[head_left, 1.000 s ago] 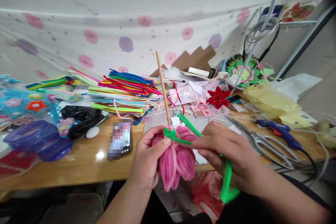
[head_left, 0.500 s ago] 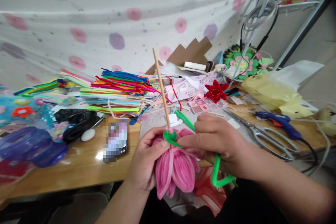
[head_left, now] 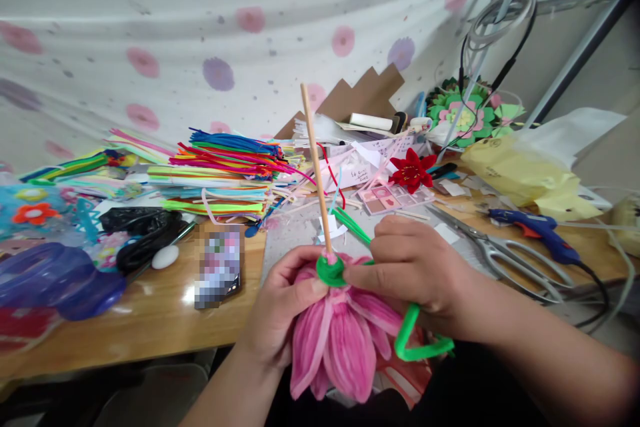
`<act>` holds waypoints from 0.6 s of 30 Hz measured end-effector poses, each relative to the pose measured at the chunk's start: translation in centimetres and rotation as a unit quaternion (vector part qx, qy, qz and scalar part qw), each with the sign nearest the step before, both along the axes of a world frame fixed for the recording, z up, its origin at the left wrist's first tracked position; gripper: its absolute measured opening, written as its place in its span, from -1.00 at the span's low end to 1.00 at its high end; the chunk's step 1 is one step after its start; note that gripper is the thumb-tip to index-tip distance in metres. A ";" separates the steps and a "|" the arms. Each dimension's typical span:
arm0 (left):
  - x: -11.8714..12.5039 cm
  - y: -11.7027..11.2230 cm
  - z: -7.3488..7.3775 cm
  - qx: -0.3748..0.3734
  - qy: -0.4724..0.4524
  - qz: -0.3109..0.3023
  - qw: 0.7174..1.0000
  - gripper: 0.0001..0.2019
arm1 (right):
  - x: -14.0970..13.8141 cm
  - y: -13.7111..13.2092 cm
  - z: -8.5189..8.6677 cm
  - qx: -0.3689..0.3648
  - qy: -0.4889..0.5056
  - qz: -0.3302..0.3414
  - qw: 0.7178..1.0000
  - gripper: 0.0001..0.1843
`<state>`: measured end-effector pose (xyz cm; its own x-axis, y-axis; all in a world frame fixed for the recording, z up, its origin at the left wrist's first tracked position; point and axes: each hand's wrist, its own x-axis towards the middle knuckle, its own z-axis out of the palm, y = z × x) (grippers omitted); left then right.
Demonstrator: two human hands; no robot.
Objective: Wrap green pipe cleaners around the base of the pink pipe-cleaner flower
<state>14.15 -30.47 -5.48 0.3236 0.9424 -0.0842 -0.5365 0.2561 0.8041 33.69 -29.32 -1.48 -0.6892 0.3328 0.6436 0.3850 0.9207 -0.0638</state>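
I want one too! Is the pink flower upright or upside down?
Upside down: the flower hangs below the green wire, and its stick points up.

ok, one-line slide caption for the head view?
Left hand grips a pink pipe-cleaner flower on a wooden stick; right hand pinches a green pipe cleaner coiled around its base.

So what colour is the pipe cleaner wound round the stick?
The pipe cleaner is bright green; head view.
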 end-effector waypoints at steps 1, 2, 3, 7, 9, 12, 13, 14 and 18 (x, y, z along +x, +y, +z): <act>-0.1 0.0 -0.1 0.000 -0.009 -0.018 1.000 -0.78 | 0.0 0.0 0.0 0.012 -0.001 0.009 1.000 -0.70; -0.2 0.1 -0.2 0.001 -0.020 -0.032 0.999 -0.78 | 0.1 0.0 0.1 0.023 -0.002 0.016 1.000 -0.68; -0.2 0.1 -0.4 0.003 -0.032 -0.042 0.999 -0.77 | 0.1 0.0 0.1 0.033 -0.006 0.020 0.999 -0.68; -0.1 0.1 -0.7 -0.003 -0.060 -0.049 0.997 -0.79 | 0.2 0.1 -0.1 0.058 -0.029 0.010 0.998 -0.73; 0.0 0.2 -0.6 -0.017 -0.056 -0.042 0.997 -0.84 | 0.2 0.1 -0.2 0.061 -0.035 0.008 0.997 -0.74; 0.2 0.2 -0.3 -0.041 -0.042 -0.037 0.998 -0.89 | 0.3 0.3 -0.5 0.060 -0.030 0.018 0.998 -0.74; 0.3 0.2 -0.3 -0.044 -0.039 -0.036 0.998 -0.88 | 0.3 0.3 -0.5 0.058 -0.024 0.023 0.998 -0.74; 0.3 0.2 -0.2 -0.045 -0.037 -0.035 0.998 -0.87 | 0.3 0.4 -0.6 0.054 -0.017 0.029 0.998 -0.73; 0.5 0.1 -0.3 -0.039 -0.039 -0.030 0.998 -0.84 | 0.4 0.7 -1.0 0.040 0.012 0.049 0.998 -0.71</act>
